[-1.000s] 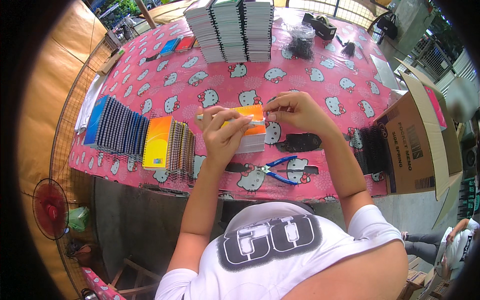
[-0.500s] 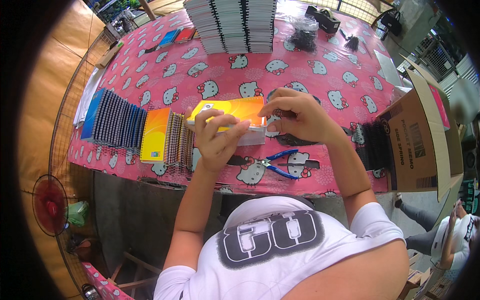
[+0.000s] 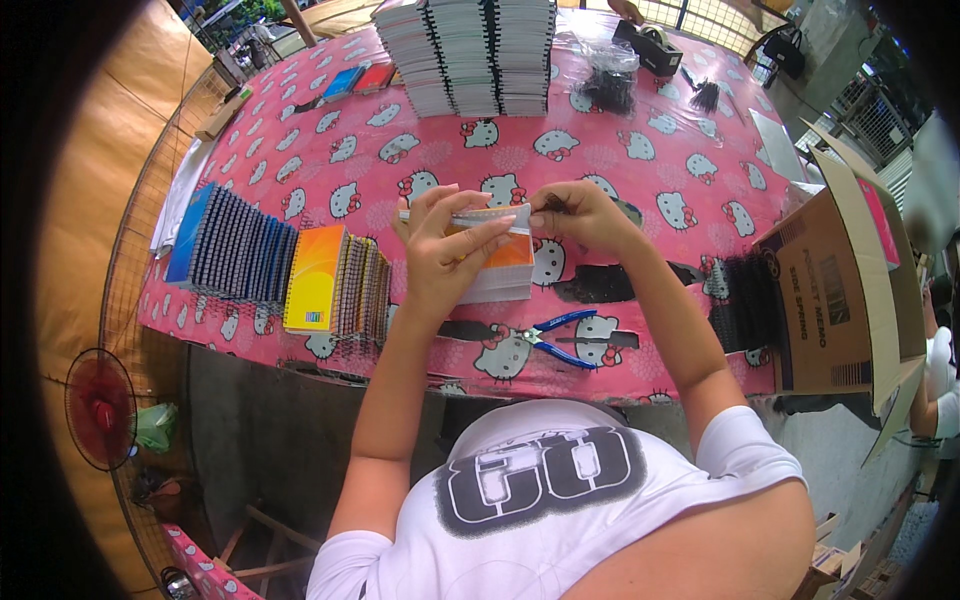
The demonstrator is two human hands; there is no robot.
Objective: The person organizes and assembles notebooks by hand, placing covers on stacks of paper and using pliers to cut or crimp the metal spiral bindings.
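Observation:
My left hand (image 3: 445,240) is closed around a small memo pad (image 3: 475,216), its punched white edge turned upward. At the pad's right end my right hand (image 3: 580,215) pinches a dark spiral coil (image 3: 553,204), partly hidden by the fingers. Just under the hands lies a stack of unbound orange-covered pads (image 3: 500,283). Blue-handled cutting pliers (image 3: 560,338) rest on the table nearer me, jaws toward the left. To the left stand a row of yellow spiral notebooks (image 3: 315,280) and a row of blue ones (image 3: 225,245).
Tall stacks of bound books (image 3: 465,60) stand at the back of the pink patterned table (image 3: 420,150). A tape dispenser (image 3: 655,48), with another person's hand (image 3: 627,10) by it, and a bag of black coils (image 3: 608,85) are far right. Black coils (image 3: 745,300) lie beside a cardboard box (image 3: 830,290).
The pad has tipped from cover-up to punched edge up, and the dark coil now shows in my right fingers. Another person's hand has appeared by the tape dispenser; the person at right has moved partly out of view.

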